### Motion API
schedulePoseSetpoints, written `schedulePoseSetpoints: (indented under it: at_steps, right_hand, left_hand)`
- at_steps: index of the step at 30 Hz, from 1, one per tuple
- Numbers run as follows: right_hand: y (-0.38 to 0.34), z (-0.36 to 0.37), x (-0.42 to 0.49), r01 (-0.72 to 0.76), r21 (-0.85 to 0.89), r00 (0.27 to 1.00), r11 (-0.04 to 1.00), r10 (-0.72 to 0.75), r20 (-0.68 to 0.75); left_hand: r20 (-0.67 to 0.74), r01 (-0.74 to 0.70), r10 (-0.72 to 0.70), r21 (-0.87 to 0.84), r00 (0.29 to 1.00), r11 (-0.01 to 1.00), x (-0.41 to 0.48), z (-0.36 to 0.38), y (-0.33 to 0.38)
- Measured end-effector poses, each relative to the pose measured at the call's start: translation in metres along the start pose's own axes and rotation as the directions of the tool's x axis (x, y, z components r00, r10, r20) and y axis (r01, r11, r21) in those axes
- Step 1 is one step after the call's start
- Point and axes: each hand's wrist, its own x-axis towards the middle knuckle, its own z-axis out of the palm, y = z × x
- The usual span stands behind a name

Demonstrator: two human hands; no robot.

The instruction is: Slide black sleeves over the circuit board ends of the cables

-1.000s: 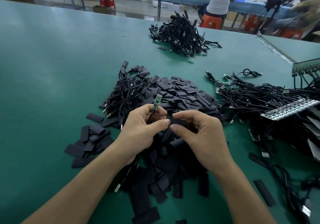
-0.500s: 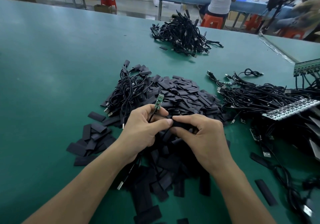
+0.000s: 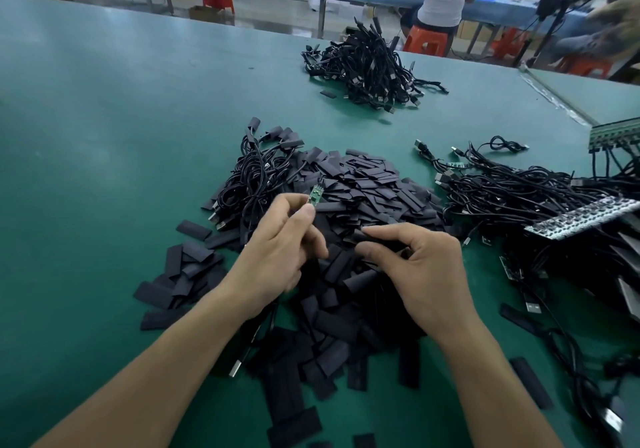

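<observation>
Since a second ago the hands have drawn apart: they were touching over the heap, and now a gap lies between them, with the left hand (image 3: 280, 253) lifted a little and turned. Its thumb and forefinger pinch the cable (image 3: 258, 335) just beneath the green circuit board (image 3: 316, 194), which stands up bare above the fingertips while the rest of the cable trails under the wrist to the table (image 3: 104, 135). The other fingers are loosely curled. The right hand (image 3: 426, 271) sits low over the pile of sleeves (image 3: 363, 184), palm down, thumb and forefinger pinching one black sleeve (image 3: 379, 238) that lies roughly level and points toward the left hand.

The step in hand looks like readying a single sleeve for this board; nothing is threaded yet. Next the sleeve's mouth probably needs squeezing open, since these pieces lie flat, then lining up with the board's free end so it can slide down onto the cable. A flattened mouth could catch on the board's corners.
</observation>
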Motion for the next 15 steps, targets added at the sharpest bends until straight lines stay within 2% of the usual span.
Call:
schedulePoseSetpoints:
  at_steps: [8,15]
  right_hand:
    - [0.0009,-0.0041,0.0012,-0.026,0.029,1.0,0.999,0.026,-0.001]
    - [0.0027,-0.0042,0.002,-0.026,0.017,0.999,1.0,0.025,0.038]
  left_hand:
    - [0.11,0.021,-0.036,0.134,0.993,0.991,0.0012,-0.0089,0.0008]
    - [0.145,0.057,-0.079,0.15,0.986,0.987,0.0001,-0.0116,0.0041]
